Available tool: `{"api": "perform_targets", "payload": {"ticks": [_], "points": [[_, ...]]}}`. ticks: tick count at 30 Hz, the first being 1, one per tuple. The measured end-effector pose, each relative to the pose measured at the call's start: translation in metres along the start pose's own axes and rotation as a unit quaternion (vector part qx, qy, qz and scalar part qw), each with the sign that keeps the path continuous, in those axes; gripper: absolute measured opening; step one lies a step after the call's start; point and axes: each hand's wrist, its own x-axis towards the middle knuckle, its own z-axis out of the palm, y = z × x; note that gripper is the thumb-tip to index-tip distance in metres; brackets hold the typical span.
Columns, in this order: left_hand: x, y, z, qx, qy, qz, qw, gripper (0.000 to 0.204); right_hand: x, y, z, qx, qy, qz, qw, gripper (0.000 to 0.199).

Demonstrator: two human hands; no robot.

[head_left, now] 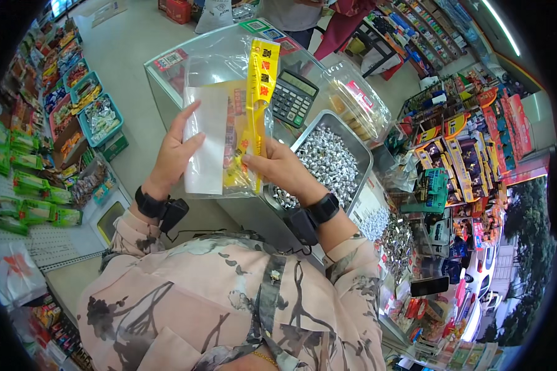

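Observation:
Both my hands hold up a flat, clear plastic packet (232, 176) above the glass counter. It has a yellow printed strip down its right side, a yellow printed piece behind the plastic and a white panel (206, 145) on the left. My left hand (173, 148) is closed on the left edge, its thumb lying over the white panel. At the lower right edge, my right hand (281, 166) pinches the packet between thumb and fingers. Just beyond the packet lies a dark calculator (293, 98). A metal tray (368, 162) full of small silvery pieces sits beside my right hand.
A clear plastic box (359, 102) stands on the counter beyond the tray. Goods racks (458, 161) crowd the right side. Blue-green baskets (102, 120) and hanging green packets (37, 210) line the left. Another person (289, 15) is across the counter.

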Motion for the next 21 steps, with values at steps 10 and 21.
{"api": "perform_targets", "payload": {"ticks": [10,21], "points": [[0.023,-0.038,-0.070,0.105,0.017,-0.064,0.992,0.052,0.050,0.009,-0.108,-0.116,0.231,-0.031,0.965,0.046],[0.030,-0.044,-0.068,0.258,-0.033,-0.060,0.964,0.053,0.102,0.041,-0.210,-0.210,0.371,0.048,0.903,0.050]]}}
